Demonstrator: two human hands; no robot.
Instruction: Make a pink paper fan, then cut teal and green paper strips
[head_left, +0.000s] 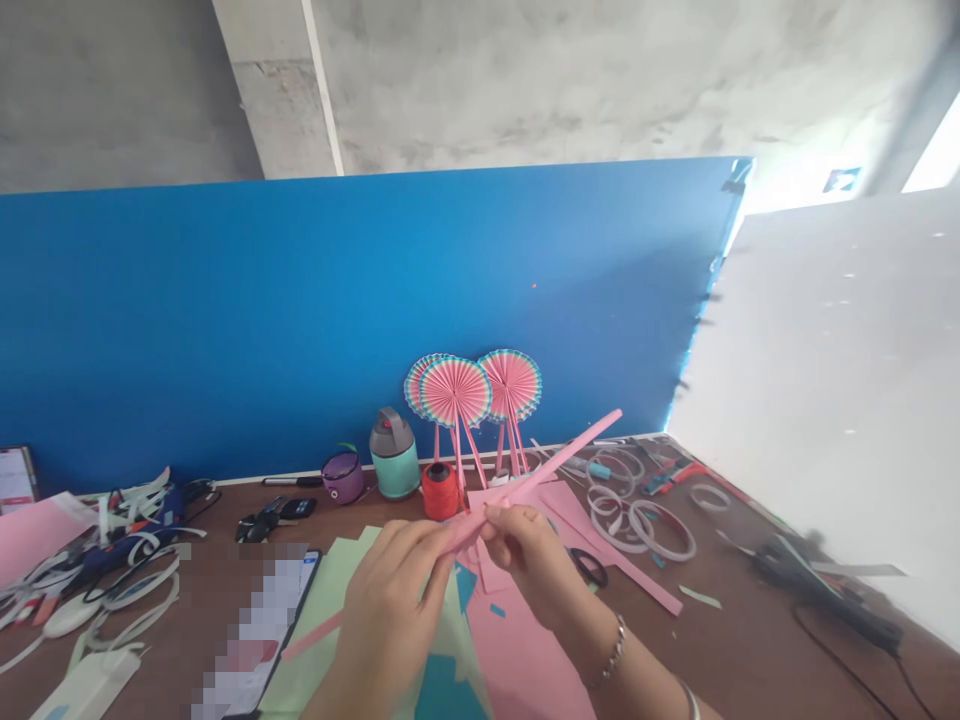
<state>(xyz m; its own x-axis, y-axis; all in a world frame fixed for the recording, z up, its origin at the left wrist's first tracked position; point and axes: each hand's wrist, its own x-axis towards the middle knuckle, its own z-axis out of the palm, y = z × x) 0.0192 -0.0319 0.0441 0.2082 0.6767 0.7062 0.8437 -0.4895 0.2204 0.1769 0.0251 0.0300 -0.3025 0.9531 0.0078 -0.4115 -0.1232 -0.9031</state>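
Note:
A long, narrow pink paper strip (566,457) runs diagonally across both hands above the table. My left hand (394,590) is closed around its lower part, and the strip's tail sticks out to the lower left. Close beside it, my right hand (525,550) pinches the strip between thumb and fingertips. Beneath the hands lie pink paper sheets (525,645), pale green sheets (337,570) and a teal paper piece (448,690). Behind them, three round pleated paper fans, including a front one (455,391) and a right one (511,382), lean upright on pink handles against the blue partition (300,320).
A red spool (440,492), a teal flask (395,460) and a purple container (343,478) line the back. Tape rolls (664,530) and black scissor handles (589,567) lie right, near a dark corded tool (825,590). A phone-like screen (289,610) and tangled cables (135,590) are left.

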